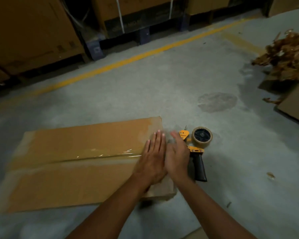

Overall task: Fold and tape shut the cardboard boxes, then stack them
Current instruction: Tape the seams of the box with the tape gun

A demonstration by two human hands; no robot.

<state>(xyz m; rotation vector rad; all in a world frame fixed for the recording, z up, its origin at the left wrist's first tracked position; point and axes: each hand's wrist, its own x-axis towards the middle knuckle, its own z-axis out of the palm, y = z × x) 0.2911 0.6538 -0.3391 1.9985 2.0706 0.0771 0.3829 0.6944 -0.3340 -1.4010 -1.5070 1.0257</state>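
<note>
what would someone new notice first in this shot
The left hand rests flat on the right end of a long cardboard box, with the right hand open beside it at the box's edge. Shiny tape runs along the box's middle seam, and an orange tape dispenser lies just right of the hands.

box (72,163) on floor (162,87), tape gun (197,149) just right, hands (164,157) btwn
</note>
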